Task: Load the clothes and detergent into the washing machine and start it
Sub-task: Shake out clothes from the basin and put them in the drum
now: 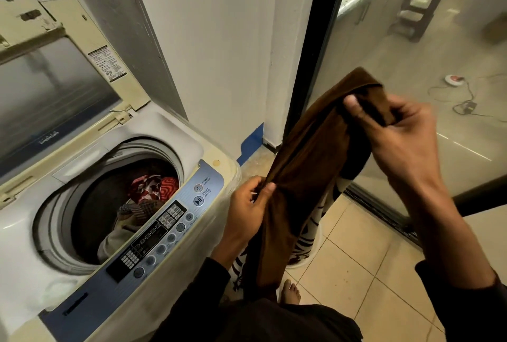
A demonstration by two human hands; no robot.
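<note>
— right hand (395, 133) pinches brown garment (307, 166) up top, left hand (247, 204) grips its lower fold. why?
— stretched out beside washing machine (153, 232), likely checking before dropping into drum (109, 204).

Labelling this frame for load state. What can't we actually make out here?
- Drum contents, head view: the tub rim and control panel hide the lower load; only a few clothes show.
- Panel settings: labels too small and blurred to read.
- Brown garment held by left hand and right hand: bunched, type unclear.
- Striped fabric: mostly behind the garment.
- Detergent: none in view.
- Washer front: cut off by the bottom edge.
</note>
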